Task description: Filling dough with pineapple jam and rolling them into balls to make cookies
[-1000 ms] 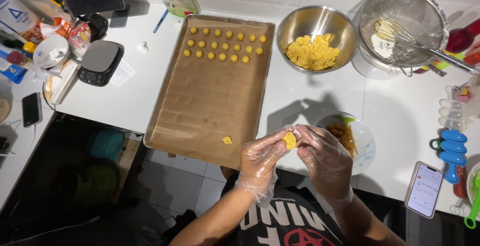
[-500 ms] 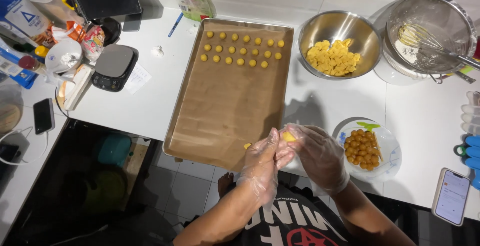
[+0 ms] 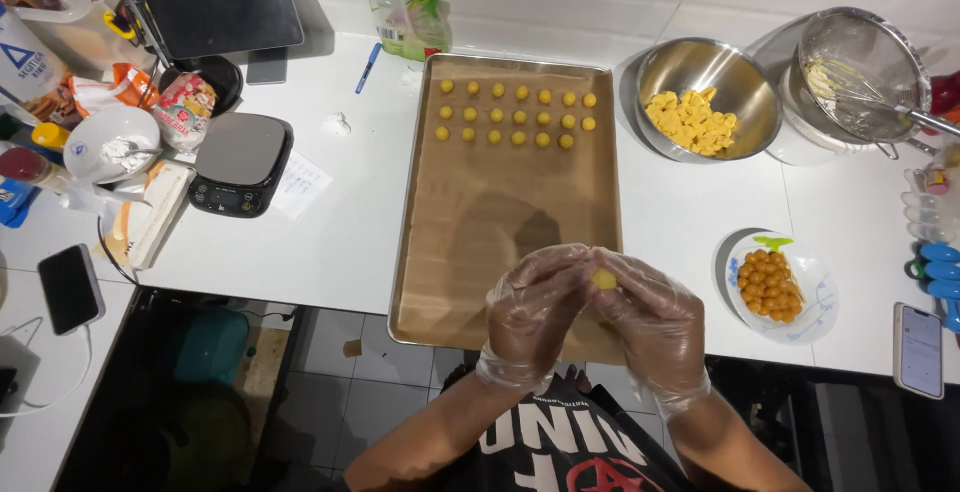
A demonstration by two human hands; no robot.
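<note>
Dough ball (image 3: 604, 279), yellow, sits pinched between the fingertips of both gloved hands, left hand (image 3: 535, 312) and right hand (image 3: 650, 322), over the tray's (image 3: 500, 212) near edge; rows of finished balls (image 3: 515, 112) line its far edge.

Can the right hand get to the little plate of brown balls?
Probably yes: the plate sits just beside the right hand on that side, nothing between them, though both hands now pinch a yellow dough ball.
</note>
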